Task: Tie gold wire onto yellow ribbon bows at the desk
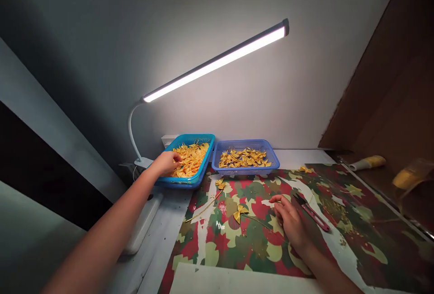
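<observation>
1. The biggest thing is the sheet (251,244) with red, green and cream shapes. It lies on the table (159,235).
2. Next is the long lamp (217,61). It is lit and leans up over the baskets on a bendy white neck.
3. The teal basket (212,149) is at the back, on the left. It is full of yellow bows (191,156).
4. The purple basket (276,163) is just beside it, on the right. It has darker gold bows (244,157) in it.
5. The left hand (167,163) is in the teal basket, at the yellow bows. Its fingers are bent. I cannot tell if they grip a bow.
6. The right hand (288,217) is over the sheet. It is partly open, with the fingers a little bent.
7. The cutter (317,218) has pink handles and lies just to the right of the right hand.
8. The front bow (240,213) is yellow and shiny. Its thin stem runs toward the right hand.
9. The back bow (220,184) has a stem too. It lies near the purple basket.
</observation>
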Demonstrator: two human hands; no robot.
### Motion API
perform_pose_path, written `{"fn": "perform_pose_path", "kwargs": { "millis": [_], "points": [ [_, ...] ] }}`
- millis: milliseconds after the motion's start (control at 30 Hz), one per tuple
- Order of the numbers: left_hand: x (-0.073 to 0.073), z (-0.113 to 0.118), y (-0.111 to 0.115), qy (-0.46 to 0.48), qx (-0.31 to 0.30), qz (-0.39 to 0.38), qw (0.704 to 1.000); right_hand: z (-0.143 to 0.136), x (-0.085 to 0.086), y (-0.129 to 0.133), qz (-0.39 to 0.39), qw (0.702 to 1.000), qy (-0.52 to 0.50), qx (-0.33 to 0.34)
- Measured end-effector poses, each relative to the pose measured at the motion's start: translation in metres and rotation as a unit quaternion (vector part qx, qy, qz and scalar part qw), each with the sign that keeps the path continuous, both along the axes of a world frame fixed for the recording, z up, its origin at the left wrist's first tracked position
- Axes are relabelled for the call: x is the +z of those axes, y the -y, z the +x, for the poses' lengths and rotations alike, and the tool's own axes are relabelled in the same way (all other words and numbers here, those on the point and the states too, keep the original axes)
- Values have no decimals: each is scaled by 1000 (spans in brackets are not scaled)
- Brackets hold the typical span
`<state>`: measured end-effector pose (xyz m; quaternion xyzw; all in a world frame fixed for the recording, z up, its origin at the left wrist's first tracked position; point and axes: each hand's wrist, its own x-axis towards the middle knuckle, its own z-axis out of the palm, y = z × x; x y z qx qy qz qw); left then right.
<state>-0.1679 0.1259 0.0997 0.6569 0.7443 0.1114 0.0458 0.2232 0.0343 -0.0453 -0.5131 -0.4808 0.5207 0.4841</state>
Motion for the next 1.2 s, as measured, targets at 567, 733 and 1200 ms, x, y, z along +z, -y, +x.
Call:
{"fn": "perform_pose_path", "kwargs": {
  "millis": [567, 733, 1200],
  "points": [
    [-40, 5, -42, 12, -46, -76, 996, -5, 1, -5, 145, 983, 110, -15],
    [-37, 18, -39, -2, -17, -81, 997, -4, 2, -7, 158, 982, 101, -20],
    [1, 12, -7, -18, 44, 18, 999, -6, 9, -4, 190, 972, 133, -50]
  ]
}}
